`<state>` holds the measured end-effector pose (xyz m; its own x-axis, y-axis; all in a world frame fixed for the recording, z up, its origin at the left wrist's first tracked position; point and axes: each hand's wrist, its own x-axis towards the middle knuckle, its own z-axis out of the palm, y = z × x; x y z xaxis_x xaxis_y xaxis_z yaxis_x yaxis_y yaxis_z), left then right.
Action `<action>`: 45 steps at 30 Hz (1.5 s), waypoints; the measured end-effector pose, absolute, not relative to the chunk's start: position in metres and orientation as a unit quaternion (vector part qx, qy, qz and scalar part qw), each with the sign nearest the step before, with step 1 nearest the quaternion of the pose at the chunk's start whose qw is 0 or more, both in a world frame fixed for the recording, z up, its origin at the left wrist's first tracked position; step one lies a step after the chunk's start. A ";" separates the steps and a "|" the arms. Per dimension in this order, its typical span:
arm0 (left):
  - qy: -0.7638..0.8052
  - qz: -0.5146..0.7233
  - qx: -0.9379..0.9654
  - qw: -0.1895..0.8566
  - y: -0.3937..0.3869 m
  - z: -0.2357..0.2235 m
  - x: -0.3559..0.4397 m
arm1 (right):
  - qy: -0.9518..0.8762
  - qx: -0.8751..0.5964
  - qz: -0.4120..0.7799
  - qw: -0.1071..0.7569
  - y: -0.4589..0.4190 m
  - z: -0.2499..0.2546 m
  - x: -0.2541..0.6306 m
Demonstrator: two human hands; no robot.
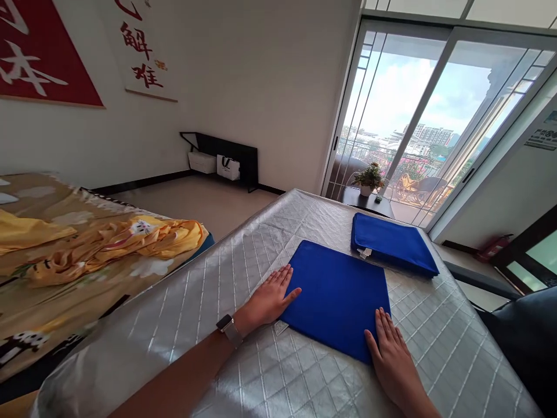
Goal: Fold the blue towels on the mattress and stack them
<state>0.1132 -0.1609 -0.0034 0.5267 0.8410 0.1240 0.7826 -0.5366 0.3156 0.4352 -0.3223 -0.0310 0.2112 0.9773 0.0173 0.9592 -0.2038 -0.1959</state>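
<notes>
A flat blue fabric square (335, 296), like a folded storage box, lies on a silver quilted surface (209, 290). At its left edge rests my left hand (273, 295), fingers stretched out and thumb over the fabric. My right hand (391, 354) lies along the right edge near the front corner, its fingers straight and the thumb on the blue square. Neither hand grasps anything. Beyond the square, to the right, is a thicker blue folded piece or stack (394, 242) with a small white tag (364, 252) at its front.
To the left stands a bed with a patterned sheet (65, 215) and crumpled yellow cloth (161, 235). Past the far end are a black low shelf (226, 152), a potted plant (369, 177) on a dark table, and glass sliding doors (418, 110). A black seat (522, 331) is at right.
</notes>
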 end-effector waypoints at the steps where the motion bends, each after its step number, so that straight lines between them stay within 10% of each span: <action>1: 0.468 0.131 0.866 0.113 -0.161 -0.003 0.113 | -0.624 -0.775 0.057 0.082 -0.322 -0.032 0.437; 45: 0.512 0.104 0.850 0.064 -0.158 0.008 0.138 | -0.598 -0.796 0.067 0.064 -0.254 -0.009 0.455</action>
<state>0.1379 -0.1576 0.0077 0.4544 0.8839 0.1106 0.8573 -0.4677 0.2150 0.4554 -0.2544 -0.0087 0.2755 0.9609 -0.0298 0.9436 -0.2762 -0.1828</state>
